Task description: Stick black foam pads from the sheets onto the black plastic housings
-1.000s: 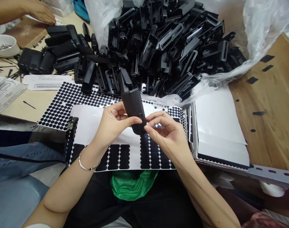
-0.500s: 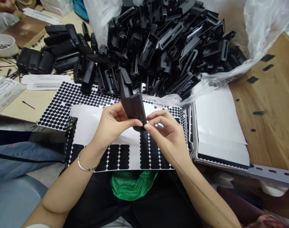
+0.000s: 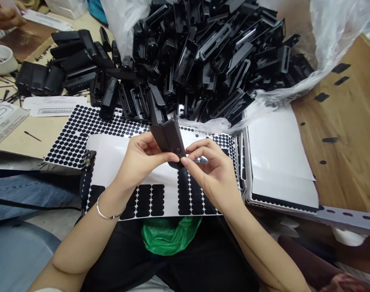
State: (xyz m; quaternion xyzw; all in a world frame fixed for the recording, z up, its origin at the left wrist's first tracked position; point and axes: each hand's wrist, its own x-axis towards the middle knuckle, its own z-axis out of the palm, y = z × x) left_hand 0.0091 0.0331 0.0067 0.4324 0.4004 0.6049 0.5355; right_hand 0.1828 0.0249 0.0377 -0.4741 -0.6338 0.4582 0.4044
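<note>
My left hand [image 3: 147,156] grips a long black plastic part [image 3: 169,138] from its left side, thumb pressed across the lower end. The part is tilted, its textured upper end pointing away from me toward the pile. At its lower right edge, the thumb tip of my right hand [image 3: 214,170] presses against the part; the fingers are curled behind, and I cannot see exactly what their tips touch. Beneath both hands lies a white sheet [image 3: 107,148] with rows of black oblong stickers [image 3: 157,200]. Under it is another sheet with black round stickers [image 3: 65,138].
A big pile of black plastic parts [image 3: 185,61] in clear plastic wrap [image 3: 325,52] fills the back. More black parts [image 3: 78,52] lie left, beside a white bowl [image 3: 2,59]. Stacked sheets [image 3: 276,150] sit right. Another person's hand [image 3: 5,16] shows at upper left.
The whole view has shifted slightly. Both hands keep nearly the same hold on the black part. At upper left, the other person's hand has come further into view.
</note>
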